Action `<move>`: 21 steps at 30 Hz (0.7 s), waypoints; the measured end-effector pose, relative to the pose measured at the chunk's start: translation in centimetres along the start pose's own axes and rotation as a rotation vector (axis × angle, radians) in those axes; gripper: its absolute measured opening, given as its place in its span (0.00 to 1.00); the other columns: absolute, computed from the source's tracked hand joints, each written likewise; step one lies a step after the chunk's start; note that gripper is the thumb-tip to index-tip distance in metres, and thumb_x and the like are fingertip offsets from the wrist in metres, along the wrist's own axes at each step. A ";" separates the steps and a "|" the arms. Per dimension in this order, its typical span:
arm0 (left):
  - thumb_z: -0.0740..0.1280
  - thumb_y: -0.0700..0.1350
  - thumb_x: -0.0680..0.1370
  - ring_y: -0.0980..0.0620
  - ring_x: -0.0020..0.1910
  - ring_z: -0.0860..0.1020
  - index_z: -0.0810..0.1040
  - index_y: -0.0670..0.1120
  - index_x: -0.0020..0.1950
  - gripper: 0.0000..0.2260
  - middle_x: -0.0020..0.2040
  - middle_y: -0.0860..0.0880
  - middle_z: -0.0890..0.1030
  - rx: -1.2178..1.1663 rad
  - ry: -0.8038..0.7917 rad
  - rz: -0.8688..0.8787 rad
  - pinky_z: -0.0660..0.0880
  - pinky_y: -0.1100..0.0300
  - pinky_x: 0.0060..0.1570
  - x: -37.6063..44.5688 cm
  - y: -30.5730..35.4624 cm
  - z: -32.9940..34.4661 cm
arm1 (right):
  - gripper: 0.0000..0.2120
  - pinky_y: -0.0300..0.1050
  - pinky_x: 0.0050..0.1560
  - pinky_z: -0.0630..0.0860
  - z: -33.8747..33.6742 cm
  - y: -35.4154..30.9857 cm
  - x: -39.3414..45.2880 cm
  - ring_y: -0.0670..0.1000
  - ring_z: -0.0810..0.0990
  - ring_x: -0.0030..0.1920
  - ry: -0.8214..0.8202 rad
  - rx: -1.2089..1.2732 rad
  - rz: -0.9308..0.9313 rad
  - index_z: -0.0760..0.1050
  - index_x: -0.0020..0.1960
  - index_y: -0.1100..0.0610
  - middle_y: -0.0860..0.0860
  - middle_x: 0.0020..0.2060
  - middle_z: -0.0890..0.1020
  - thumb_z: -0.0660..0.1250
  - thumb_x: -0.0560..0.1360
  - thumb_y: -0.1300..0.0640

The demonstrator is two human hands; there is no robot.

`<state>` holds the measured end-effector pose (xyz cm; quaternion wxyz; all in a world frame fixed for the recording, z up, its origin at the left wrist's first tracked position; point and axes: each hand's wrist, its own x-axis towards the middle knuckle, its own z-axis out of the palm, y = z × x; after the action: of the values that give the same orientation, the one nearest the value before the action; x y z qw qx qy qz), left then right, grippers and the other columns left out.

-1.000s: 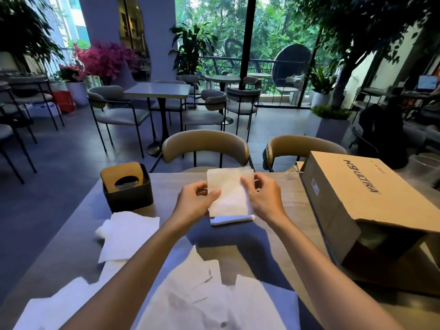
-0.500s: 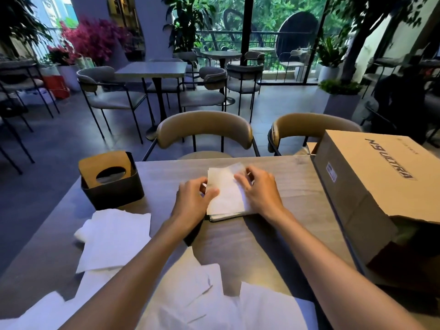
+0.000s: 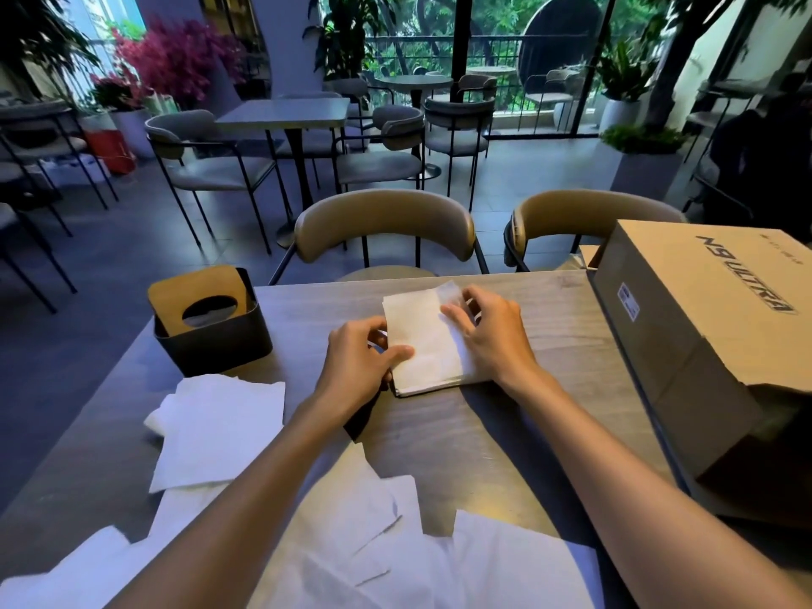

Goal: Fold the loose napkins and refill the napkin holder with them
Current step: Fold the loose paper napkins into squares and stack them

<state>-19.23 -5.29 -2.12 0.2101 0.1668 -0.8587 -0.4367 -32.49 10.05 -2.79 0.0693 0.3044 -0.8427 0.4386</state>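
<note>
Since a second ago, the folded napkin (image 3: pixel 424 340) has come down from mid-air onto the small stack of folded napkins (image 3: pixel 439 382) at the centre of the frame, and both hands have dropped with it to the wooden table (image 3: pixel 527 432). From the head view, the left hand (image 3: pixel 358 367) grips the stack's left edge, thumb laid over the top sheet and fingers curled against the side, while the right hand (image 3: pixel 487 340) lies on the right half with fingers nearly straight, pressing flat, a far corner lifting slightly beside its fingertips. To do this step well, I judge the person should square the edges against the pile beneath before pressing the crease, then smooth outward so that corner settles. Left of centre, the dark napkin holder (image 3: pixel 211 331) stands apart from the stack. Loose napkins (image 3: pixel 219 428) spread across the lower left and bottom, unfolded. A cardboard box (image 3: pixel 703 345) fills the right side.
</note>
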 end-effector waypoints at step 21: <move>0.78 0.49 0.71 0.57 0.43 0.78 0.80 0.45 0.62 0.22 0.39 0.55 0.80 0.084 0.006 -0.039 0.73 0.65 0.45 -0.5 -0.4 0.2 | 0.09 0.50 0.39 0.77 0.4 1.8 -1.7 0.50 0.78 0.40 0.030 -0.155 -0.057 0.75 0.45 0.51 0.47 0.39 0.80 0.69 0.78 0.47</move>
<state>-18.86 -5.13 -2.71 0.1968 0.1933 -0.8722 -0.4040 -32.10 11.27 -4.91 0.1176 0.3156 -0.8639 0.3744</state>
